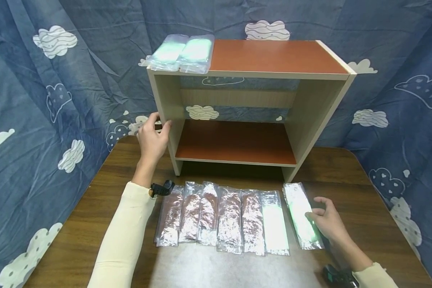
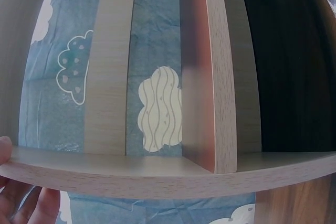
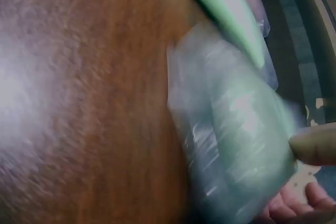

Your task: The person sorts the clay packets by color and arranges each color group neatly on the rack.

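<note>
My left hand [image 1: 153, 138] grips the left side panel [image 2: 131, 179] of a small two-tier wooden shelf [image 1: 235, 161]. Its thumb lies on the inner face and the fingers on the outer one. To the right, my right hand [image 1: 329, 222] pinches the right long edge of a pale green packet in clear plastic [image 1: 299, 210]. In the right wrist view this packet [image 3: 247, 135] is blurred and tilted over the brown table, its wrapper loose at the end. Another pale green packet [image 1: 275, 226] lies just left of it, ending a row of dark brownish packets in shiny clear wrap [image 1: 230, 218].
Two clear-wrapped pale packs [image 1: 197, 52] lie side by side on the shelf's top left corner. Below the row, a greyish-white bright area [image 1: 216, 268] covers the front of the wooden table [image 1: 90, 224]. A blue cloud-patterned curtain [image 1: 104, 48] hangs behind.
</note>
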### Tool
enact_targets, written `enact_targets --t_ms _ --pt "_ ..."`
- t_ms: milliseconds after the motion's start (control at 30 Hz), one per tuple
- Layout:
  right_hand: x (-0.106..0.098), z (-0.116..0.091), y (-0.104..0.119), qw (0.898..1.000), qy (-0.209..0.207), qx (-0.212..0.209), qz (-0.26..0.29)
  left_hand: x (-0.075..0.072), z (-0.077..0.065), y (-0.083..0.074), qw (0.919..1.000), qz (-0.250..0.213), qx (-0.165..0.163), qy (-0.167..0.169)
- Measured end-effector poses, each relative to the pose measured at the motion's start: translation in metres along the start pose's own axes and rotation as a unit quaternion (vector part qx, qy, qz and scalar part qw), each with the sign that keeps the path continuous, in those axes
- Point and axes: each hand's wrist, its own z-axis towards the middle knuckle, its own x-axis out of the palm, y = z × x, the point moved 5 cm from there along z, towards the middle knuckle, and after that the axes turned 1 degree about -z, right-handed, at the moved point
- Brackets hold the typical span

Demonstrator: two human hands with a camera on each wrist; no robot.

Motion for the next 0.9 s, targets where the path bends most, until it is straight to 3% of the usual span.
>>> enact_targets --t_ms 200,500,900 --pt "-0.001 0.001 -0.007 0.999 -0.011 -0.032 -0.035 0.001 0.001 0.0 1.0 0.0 -0.001 0.0" --pt "-0.002 -0.002 -0.004 0.995 0.07 -0.064 -0.034 0.0 0.0 -0.001 1.0 0.004 -0.001 -0.001" --pt "-0.004 -0.007 0.013 0.992 0.042 -0.113 -0.027 -0.001 0.0 -0.002 1.0 0.008 0.003 -0.002"
